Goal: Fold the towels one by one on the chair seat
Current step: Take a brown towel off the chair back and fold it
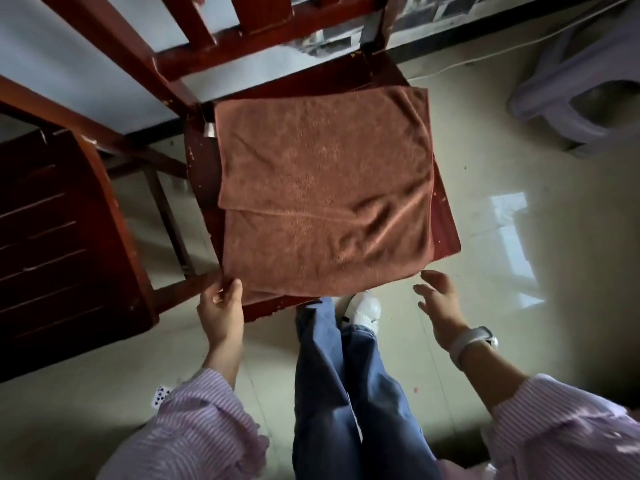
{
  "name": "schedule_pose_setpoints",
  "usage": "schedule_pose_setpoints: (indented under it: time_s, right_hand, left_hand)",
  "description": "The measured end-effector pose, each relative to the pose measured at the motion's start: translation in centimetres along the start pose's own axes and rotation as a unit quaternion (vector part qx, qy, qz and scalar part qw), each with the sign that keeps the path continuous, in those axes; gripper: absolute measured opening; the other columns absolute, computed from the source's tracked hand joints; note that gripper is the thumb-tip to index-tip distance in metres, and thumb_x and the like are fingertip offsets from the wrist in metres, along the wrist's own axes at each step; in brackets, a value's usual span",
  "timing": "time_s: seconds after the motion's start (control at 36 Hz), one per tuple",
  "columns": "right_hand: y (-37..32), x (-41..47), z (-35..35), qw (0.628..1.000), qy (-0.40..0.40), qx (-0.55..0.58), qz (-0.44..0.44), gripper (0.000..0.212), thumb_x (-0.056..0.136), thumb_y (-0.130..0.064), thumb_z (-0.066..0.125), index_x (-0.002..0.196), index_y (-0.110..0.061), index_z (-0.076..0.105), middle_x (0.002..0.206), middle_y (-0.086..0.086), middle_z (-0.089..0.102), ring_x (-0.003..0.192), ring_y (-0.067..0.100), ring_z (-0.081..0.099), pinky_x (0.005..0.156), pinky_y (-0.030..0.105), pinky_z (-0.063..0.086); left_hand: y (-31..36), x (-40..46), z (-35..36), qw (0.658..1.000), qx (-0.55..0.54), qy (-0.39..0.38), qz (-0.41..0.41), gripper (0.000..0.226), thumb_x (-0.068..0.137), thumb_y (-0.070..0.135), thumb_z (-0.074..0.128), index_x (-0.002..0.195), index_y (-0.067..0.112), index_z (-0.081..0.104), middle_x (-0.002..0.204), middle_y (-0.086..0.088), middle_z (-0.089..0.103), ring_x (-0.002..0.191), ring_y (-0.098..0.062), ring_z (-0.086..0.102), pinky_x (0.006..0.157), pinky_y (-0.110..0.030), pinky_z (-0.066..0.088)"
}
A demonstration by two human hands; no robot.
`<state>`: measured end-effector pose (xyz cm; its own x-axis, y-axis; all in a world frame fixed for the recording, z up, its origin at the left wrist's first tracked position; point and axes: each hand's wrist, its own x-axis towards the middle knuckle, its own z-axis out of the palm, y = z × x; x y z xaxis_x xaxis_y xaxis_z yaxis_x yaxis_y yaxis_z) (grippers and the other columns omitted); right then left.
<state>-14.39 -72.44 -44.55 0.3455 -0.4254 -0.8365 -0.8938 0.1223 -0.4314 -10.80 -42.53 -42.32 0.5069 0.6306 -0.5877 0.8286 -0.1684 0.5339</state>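
A rust-brown towel (322, 188) lies spread over the red wooden chair seat (445, 233), with one layer folded over the far part and a fold edge running across its middle. My left hand (220, 306) pinches the towel's near left corner at the seat's front edge. My right hand (438, 303) hovers just off the near right corner, fingers spread, touching nothing. A light band sits on that wrist.
A second dark red wooden chair (59, 244) stands close on the left. A pale plastic stool (568, 98) is at the back right. My legs and a white shoe (362, 310) are under the seat's front edge. A playing card (161, 396) lies on the tiled floor.
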Motion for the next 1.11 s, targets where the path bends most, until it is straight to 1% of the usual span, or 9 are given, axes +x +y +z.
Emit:
schedule_pose_setpoints:
  time_s: [0.14,0.25,0.33,0.42,0.53,0.75,0.86,0.97,1.11]
  right_hand:
    - [-0.8,-0.2,0.3,0.996,-0.049,0.073,0.02,0.025,0.087,0.002,0.046,0.081,-0.022,0.043,0.09,-0.004,0.05,0.096,0.016,0.045,0.09,0.039,0.037]
    - [-0.6,0.2,0.6,0.993,-0.077,0.08,0.027,0.023,0.087,0.001,0.047,0.098,-0.018,0.043,0.095,-0.003,0.052,0.101,0.016,0.045,0.093,0.041,0.038]
    - [-0.6,0.4,0.7,0.993,-0.117,0.028,0.019,0.024,0.087,-0.003,0.05,0.108,-0.013,0.047,0.106,0.006,0.055,0.104,0.02,0.048,0.092,0.041,0.04]
    - [-0.3,0.1,0.6,0.99,-0.137,-0.026,0.011,0.017,0.089,-0.011,0.053,0.107,-0.014,0.052,0.107,0.007,0.056,0.104,0.021,0.05,0.093,0.042,0.043]
    - [0.3,-0.6,-0.5,0.995,-0.092,0.045,0.016,0.008,0.092,-0.012,0.05,0.096,-0.008,0.055,0.1,0.008,0.058,0.101,0.02,0.052,0.089,0.039,0.045]
    - [-0.8,-3.1,-3.0,0.981,-0.005,0.195,0.002,0.024,0.09,-0.007,0.045,0.067,-0.01,0.051,0.043,-0.007,0.056,0.062,0.014,0.054,0.066,0.024,0.046]
    - [-1.6,-4.1,-3.5,0.981,0.035,0.187,-0.037,0.028,0.09,-0.007,0.043,0.064,-0.01,0.051,0.042,-0.007,0.056,0.047,0.004,0.056,0.058,0.018,0.049]
    - [-1.3,-4.4,-3.4,0.997,0.047,0.043,-0.053,0.028,0.088,-0.01,0.051,0.061,-0.007,0.057,0.047,0.001,0.059,0.053,0.014,0.057,0.059,0.02,0.049]
    - [-1.1,-4.5,-3.2,0.993,0.073,0.084,-0.045,0.027,0.089,-0.014,0.057,0.062,-0.008,0.053,0.064,0.008,0.053,0.063,0.017,0.053,0.064,0.019,0.05]
  left_hand:
    - [0.8,0.1,0.3,0.998,-0.055,0.008,-0.018,0.013,0.085,0.018,0.063,0.091,0.006,0.063,0.095,-0.006,0.063,0.084,-0.014,0.056,0.08,-0.024,0.043]
    - [0.6,1.3,0.2,0.981,-0.121,-0.032,-0.147,0.038,0.082,0.028,0.066,0.115,0.011,0.06,0.12,-0.004,0.062,0.111,-0.021,0.058,0.095,-0.034,0.043]
    - [0.6,1.5,-0.2,0.983,-0.112,-0.06,-0.132,0.027,0.084,0.029,0.065,0.107,0.016,0.06,0.106,0.002,0.061,0.087,-0.009,0.058,0.08,-0.027,0.044]
    - [0.4,1.3,-0.8,0.984,-0.095,-0.088,-0.119,0.014,0.084,0.031,0.065,0.092,0.022,0.059,0.097,0.006,0.06,0.082,-0.006,0.053,0.072,-0.024,0.041]
    - [-0.1,1.3,-2.3,0.965,-0.129,-0.148,-0.174,0.014,0.087,0.026,0.062,0.096,0.016,0.057,0.09,0.001,0.056,0.077,-0.01,0.052,0.068,-0.021,0.044]
    - [0.3,0.0,-5.3,0.941,-0.162,-0.223,-0.199,0.004,0.089,0.009,0.056,0.091,0.006,0.056,0.091,-0.013,0.059,0.08,-0.019,0.059,0.067,-0.024,0.053]
    - [1.0,-1.0,-6.0,0.954,-0.185,-0.212,-0.103,0.018,0.086,-0.002,0.056,0.073,0.01,0.054,0.084,-0.011,0.063,0.076,-0.02,0.06,0.064,-0.021,0.054]
    - [0.5,-1.7,-6.2,0.959,-0.166,-0.193,-0.124,0.024,0.084,-0.008,0.056,0.068,0.009,0.048,0.064,-0.007,0.068,0.068,-0.02,0.062,0.063,-0.022,0.054]
    - [-0.3,-1.3,-5.8,0.958,-0.141,-0.202,-0.149,0.021,0.084,-0.01,0.055,0.076,0.009,0.05,0.084,-0.012,0.06,0.077,-0.021,0.06,0.071,-0.026,0.048]
